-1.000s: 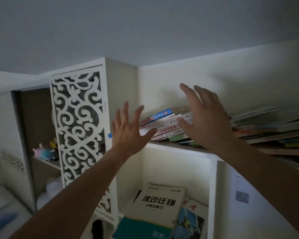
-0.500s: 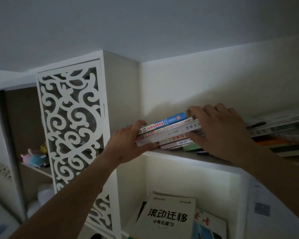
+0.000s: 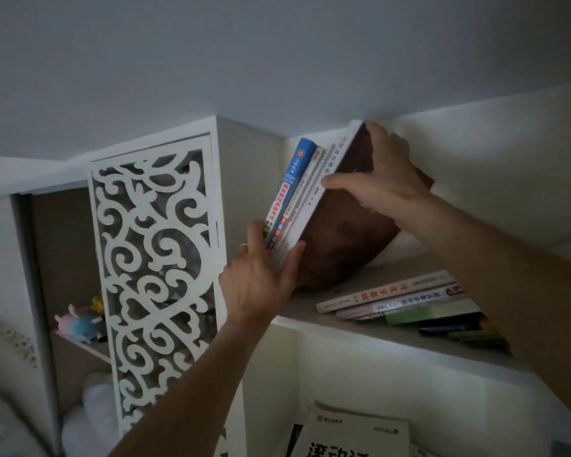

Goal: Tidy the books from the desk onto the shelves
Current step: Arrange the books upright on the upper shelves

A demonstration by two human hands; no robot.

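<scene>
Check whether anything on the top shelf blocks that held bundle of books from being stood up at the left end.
Nothing visible does. The left hand and right hand hold the bundle of books tilted over the bare left end of the top shelf. The flat stack of books lies to its right, apart from it.

Shelf (image 3: 310, 311) left bare; flat books (image 3: 409, 301) block right.

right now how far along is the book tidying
Partly done. A pile of books already lies flat on the top shelf, and more sit in the compartment below. In hand: the left hand and right hand grip a tilted bundle of books at the shelf's left end. Left: standing it fully upright. The desk is out of view.
</scene>
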